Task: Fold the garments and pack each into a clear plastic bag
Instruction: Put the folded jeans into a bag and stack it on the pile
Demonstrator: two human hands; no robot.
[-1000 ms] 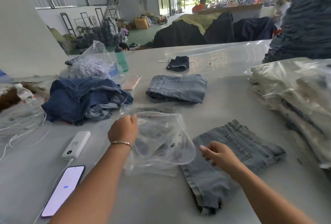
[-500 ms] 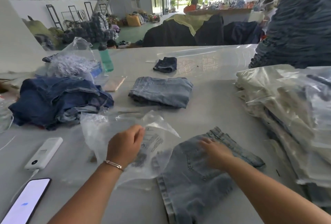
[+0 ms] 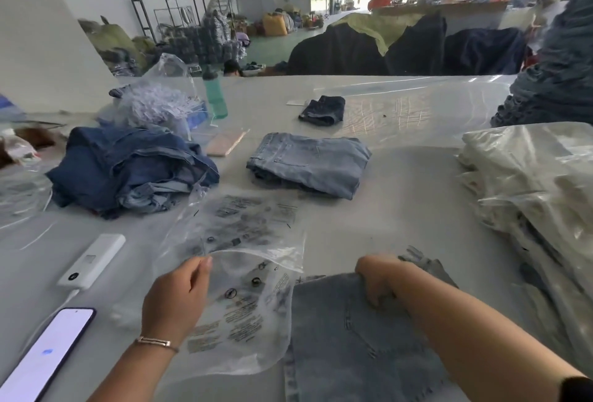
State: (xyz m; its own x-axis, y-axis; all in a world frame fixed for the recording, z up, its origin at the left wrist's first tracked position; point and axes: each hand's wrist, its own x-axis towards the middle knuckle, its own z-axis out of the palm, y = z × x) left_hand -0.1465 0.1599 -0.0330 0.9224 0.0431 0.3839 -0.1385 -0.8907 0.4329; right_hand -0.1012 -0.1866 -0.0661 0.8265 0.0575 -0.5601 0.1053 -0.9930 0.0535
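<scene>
Bench (image 3: 401,209), pale grey, wide. Open surface runs down the middle between the folded jeans and the near hands; also at the far centre under a flat plastic sheet (image 3: 401,106).

Left hand (image 3: 175,297): thumb and fingers pinch the upper lip of the clear plastic bag (image 3: 244,273), lifting its mouth into an arch. Bag printed with black text, lying flat on the bench, nothing inside it.

Right hand (image 3: 380,279): fingers curled down over the top edge of the light denim garment (image 3: 353,344), gripping it. Garment lies at the near right edge, its left side touching the bag.

Left side crowded: phone (image 3: 45,356) with lit screen at the near corner, white power bank (image 3: 91,260) beside it, loose heap of dark blue denim (image 3: 128,170) behind. Crumpled bag of white tags (image 3: 157,103), green bottle (image 3: 215,96) just beside it.

Folded light jeans (image 3: 309,164) mid-bench; small dark denim piece (image 3: 322,110) farther back.

Right edge: stack of bagged garments (image 3: 529,183), contents pale, blurred through the plastic
</scene>
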